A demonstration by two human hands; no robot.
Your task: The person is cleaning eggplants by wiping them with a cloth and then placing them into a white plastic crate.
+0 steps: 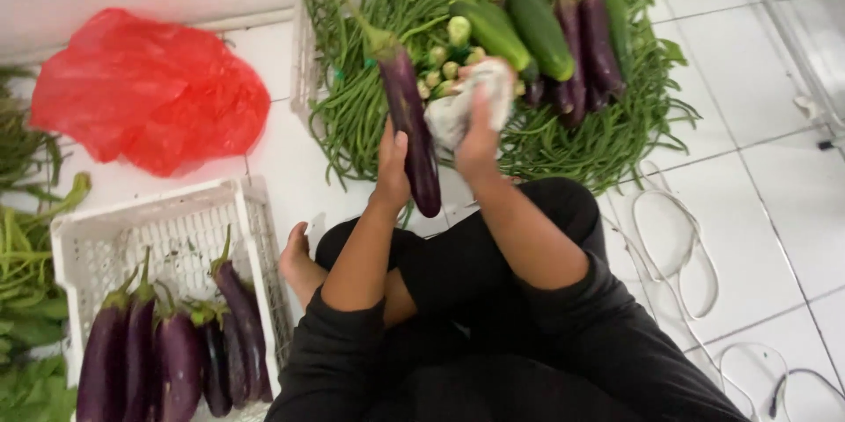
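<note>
**veg_newb:** What's the person doing w/ the long purple eggplant (411, 127)? Any tips on doing it right?

**crate_guy:** Looks like a wipe-down, imo. The left hand (393, 167) is clenched round the eggplant's lower half, holding it upright-ish, stem end up, over the heap of long green beans (361, 114). The right hand (480, 136) is grasping a crumpled white cloth (458, 105), just beside the eggplant; can't tell if the cloth is touching it. To do it well: the left hand should turn the eggplant a bit per stroke, the cloth should run along the length, stem to tip, w/ light pressure, bc the skin prob bruises easily.

**veg_newb:** Any packaging, labels, signs?

**crate_guy:** No labels or signs visible. A red plastic bag (150, 88) lies crumpled on the white tile floor (775, 167), upper left, near the wall. A white latticed plastic crate (167, 215) sits lower left w/ several more eggplants (176, 352) inside, stems up. Another white basket edge (302, 61) peeks out from under the bean heap. On the heap: cucumbers (519, 30), more purple eggplants (590, 48) and small pale green veg (444, 66).
</note>
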